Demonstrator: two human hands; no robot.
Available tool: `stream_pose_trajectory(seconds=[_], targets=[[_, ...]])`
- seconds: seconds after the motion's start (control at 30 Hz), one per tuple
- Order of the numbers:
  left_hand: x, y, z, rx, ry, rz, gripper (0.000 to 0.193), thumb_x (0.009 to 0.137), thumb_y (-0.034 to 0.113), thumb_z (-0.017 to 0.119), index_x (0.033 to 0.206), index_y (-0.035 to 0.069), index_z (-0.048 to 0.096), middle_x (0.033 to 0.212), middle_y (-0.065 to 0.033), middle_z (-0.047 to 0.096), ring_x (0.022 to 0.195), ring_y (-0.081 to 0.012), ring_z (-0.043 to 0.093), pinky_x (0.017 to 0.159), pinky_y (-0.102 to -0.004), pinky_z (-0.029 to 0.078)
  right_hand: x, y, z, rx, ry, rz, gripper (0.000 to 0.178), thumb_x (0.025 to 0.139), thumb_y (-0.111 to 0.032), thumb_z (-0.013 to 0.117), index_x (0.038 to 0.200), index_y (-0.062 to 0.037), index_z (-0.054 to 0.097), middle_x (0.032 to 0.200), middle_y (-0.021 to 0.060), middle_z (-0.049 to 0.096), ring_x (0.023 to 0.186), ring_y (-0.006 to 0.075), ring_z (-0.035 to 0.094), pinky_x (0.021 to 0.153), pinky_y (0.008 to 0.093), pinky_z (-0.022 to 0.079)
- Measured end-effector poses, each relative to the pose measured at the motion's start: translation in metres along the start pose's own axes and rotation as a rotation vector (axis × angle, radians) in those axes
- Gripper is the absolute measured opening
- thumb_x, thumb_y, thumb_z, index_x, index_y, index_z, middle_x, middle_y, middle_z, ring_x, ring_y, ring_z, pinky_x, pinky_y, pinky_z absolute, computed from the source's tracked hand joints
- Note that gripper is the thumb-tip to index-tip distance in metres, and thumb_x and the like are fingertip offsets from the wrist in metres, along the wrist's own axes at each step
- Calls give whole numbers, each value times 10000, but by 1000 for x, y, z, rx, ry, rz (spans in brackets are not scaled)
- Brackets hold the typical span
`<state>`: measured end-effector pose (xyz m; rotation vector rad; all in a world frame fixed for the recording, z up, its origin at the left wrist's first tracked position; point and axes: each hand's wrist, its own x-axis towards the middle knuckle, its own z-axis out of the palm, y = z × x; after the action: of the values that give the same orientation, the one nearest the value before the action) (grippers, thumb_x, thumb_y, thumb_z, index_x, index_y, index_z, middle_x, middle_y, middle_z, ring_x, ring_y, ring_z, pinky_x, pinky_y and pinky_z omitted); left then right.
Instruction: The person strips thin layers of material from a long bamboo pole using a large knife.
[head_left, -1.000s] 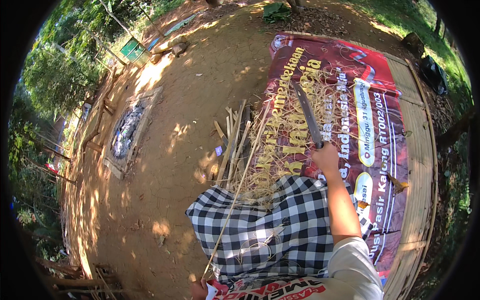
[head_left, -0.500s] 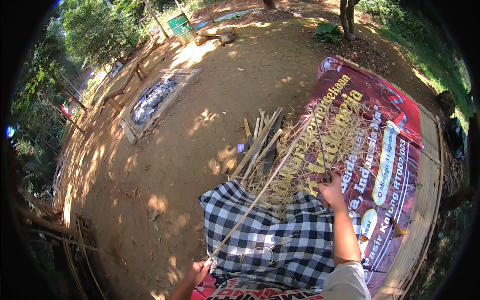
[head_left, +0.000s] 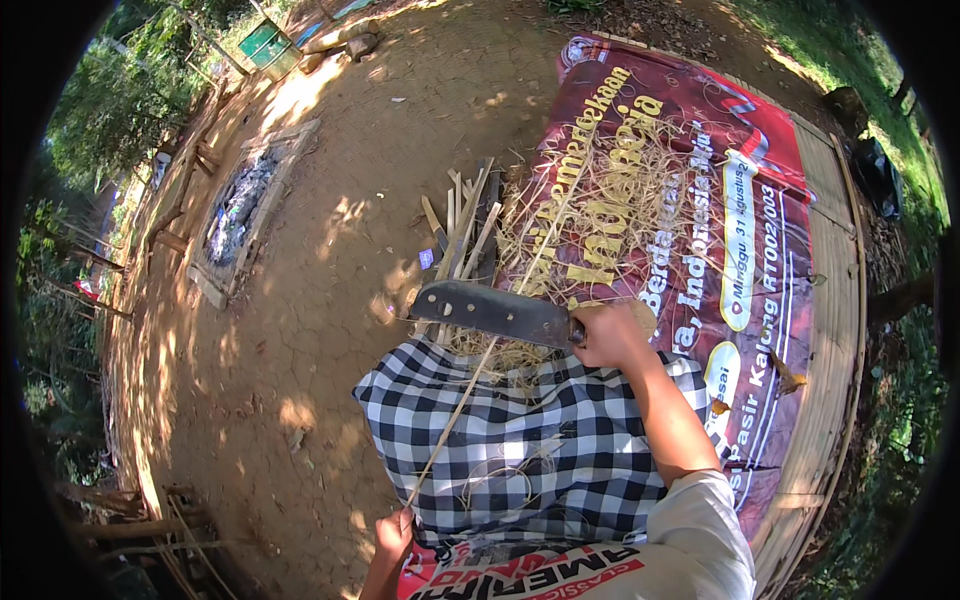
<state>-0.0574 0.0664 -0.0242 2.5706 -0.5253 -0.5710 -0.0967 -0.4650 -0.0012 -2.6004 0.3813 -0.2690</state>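
Note:
My right hand [head_left: 612, 335] is closed round the handle of a machete [head_left: 490, 312] with a broad dark blade pierced by several holes. The blade points left, its flat side showing, and crosses over a long thin bamboo strip [head_left: 452, 420]. Whether blade and strip touch, I cannot tell. My left hand [head_left: 394, 532] pinches the near end of that strip low in the view. From there the strip slants up over a black-and-white checked cloth [head_left: 530, 440] on my lap. Its far end lies among curly pale shavings [head_left: 650, 215].
A red printed banner [head_left: 790, 160] covers much of a bamboo platform [head_left: 838, 330] on the right. Split bamboo pieces [head_left: 460, 225] lie beside it. An ash-filled fire pit [head_left: 240, 210] is on the dirt ground at left, with a green drum [head_left: 268, 48] farther back.
The machete has swung from pointing away, nearly edge-on, to pointing left across the strip. My right hand has moved left and slightly nearer. My left hand keeps its hold; the view has shifted.

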Motion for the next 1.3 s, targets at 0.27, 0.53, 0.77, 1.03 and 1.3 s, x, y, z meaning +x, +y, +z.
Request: stream_pose_trajectory(seconds=[0.27,0.53,0.77,1.03,1.3], targets=[[4,8,13,72,132,-26,352,911,279,509,705,-4,547,520,-216,507,475,-388,558,463,-443,429,6,-15,14,-53,-106,-83,325,610,-263,708,839,-53,613,672,133,635,652,325,642,607,429,504],[8,12,13,-27,97,42,433,940,335,491,672,-4,518,472,-169,457,406,-316,509,417,-400,389,8,-24,32,7,-161,-73,293,631,-269,711,798,-53,604,708,129,651,671,325,653,640,425,522],[9,-11,15,22,55,166,401,955,290,485,673,6,506,468,-148,454,398,-308,504,406,-390,376,26,13,29,-42,-36,131,264,621,-264,697,762,-51,630,706,158,649,680,353,644,637,434,516],[19,-15,15,-67,14,224,321,936,166,473,656,11,485,466,-155,439,399,-328,509,397,-382,364,26,22,-1,102,66,513,260,678,-240,675,832,-32,657,724,204,643,730,384,644,677,458,526],[24,-19,10,-201,-101,87,454,966,246,479,575,16,462,462,-119,410,398,-205,451,414,-376,336,25,-20,35,98,-107,40,227,607,-263,686,724,-77,628,673,135,642,648,344,637,614,431,513]])
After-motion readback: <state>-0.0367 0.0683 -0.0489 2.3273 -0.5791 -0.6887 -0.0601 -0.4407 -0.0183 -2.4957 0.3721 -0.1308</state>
